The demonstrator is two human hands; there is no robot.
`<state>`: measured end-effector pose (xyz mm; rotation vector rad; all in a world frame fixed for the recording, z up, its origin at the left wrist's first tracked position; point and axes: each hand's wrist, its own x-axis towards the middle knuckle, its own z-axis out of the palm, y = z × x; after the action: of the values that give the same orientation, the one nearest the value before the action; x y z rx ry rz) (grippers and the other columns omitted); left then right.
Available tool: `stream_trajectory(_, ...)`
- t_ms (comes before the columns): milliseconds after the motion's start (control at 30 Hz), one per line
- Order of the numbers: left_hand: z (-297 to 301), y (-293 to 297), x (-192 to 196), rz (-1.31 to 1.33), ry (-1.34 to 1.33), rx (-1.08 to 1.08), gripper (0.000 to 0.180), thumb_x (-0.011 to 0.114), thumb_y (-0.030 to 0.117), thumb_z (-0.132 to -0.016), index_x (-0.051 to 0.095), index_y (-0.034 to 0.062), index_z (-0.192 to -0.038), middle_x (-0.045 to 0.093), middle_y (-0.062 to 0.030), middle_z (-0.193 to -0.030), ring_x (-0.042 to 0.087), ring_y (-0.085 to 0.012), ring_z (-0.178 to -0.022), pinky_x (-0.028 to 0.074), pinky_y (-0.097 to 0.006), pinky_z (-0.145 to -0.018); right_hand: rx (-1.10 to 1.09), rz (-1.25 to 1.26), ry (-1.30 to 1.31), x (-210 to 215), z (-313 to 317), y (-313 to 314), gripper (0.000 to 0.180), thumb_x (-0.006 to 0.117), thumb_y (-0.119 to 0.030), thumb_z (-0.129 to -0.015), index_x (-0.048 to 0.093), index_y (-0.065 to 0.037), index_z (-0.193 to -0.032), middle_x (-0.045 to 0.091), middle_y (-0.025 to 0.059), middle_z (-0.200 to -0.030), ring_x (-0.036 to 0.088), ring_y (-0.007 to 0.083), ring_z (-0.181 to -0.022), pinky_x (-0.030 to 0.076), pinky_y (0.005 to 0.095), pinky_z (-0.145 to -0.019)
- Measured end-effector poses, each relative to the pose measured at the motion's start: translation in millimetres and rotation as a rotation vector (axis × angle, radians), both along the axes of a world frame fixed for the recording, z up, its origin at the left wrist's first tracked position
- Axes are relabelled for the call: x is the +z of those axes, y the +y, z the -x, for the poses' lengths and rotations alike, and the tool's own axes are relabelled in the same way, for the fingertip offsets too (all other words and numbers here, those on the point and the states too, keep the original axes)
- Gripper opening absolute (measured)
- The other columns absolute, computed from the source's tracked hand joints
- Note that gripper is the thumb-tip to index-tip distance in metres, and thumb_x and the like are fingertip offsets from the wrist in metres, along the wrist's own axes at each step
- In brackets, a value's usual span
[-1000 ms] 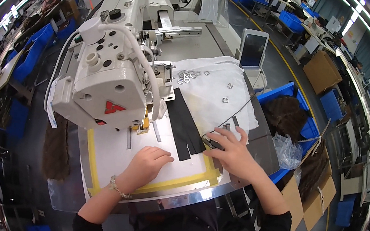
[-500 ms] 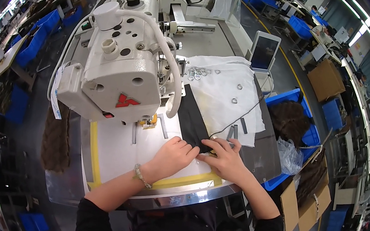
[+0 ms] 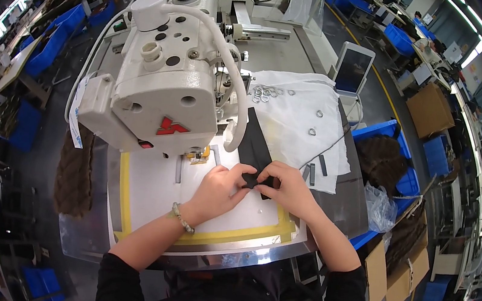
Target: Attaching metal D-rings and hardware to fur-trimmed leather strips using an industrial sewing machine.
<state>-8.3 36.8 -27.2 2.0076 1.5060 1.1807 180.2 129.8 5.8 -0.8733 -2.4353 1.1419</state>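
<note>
A long black fabric strip (image 3: 258,145) lies on the white work surface, to the right of the sewing machine's needle area. At its near end, a small black portion is gathered up between my hands. My left hand (image 3: 222,188) pinches it with thumb and fingertips from the left. From the right, my right hand (image 3: 289,188) grips the same portion, its fingertips almost touching the left ones. The exact fold between the fingers is partly hidden.
A white sewing machine head (image 3: 165,101) stands close on the left, with a yellow-orange part (image 3: 197,156) beneath it. White cloth (image 3: 298,133) on the right carries metal rings (image 3: 267,93) and short dark strips (image 3: 322,165). A blue bin (image 3: 411,179) holds brown furry material beyond the table's right edge.
Both hands have moved slightly away from me. Fingers that pressed on the black fabric's near end now pinch a gathered part of it. The camera view has shifted a little.
</note>
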Motion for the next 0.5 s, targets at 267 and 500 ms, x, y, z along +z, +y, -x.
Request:
stream_trajectory(267,5,2,4,0.092,-0.050,-0.017,0.040,0.071,0.005,-0.079,0.054,0.0076,-0.115,0.067,-0.0016,-0.073,0.066,-0.0185,-0.072,0.045,-0.033,-0.081,-0.010,0.192,0.083,-9,-1,2,0.012,0.075,-0.004,-0.077,0.068,-0.001,-0.087,0.059,0.0041,-0.080,0.054,0.0118,-0.064,0.044,0.0258,-0.058)
stream_trajectory(500,12,4,11,0.378,-0.369,-0.100,0.039,0.073,0.009,-0.084,0.050,0.0039,-0.116,0.072,-0.0065,-0.081,0.066,-0.0151,-0.080,0.046,-0.030,-0.085,0.001,0.179,0.129,-11,-1,1,0.010,0.073,-0.002,-0.078,0.070,-0.002,-0.088,0.059,0.0035,-0.081,0.054,0.0115,-0.063,0.043,0.0254,-0.058)
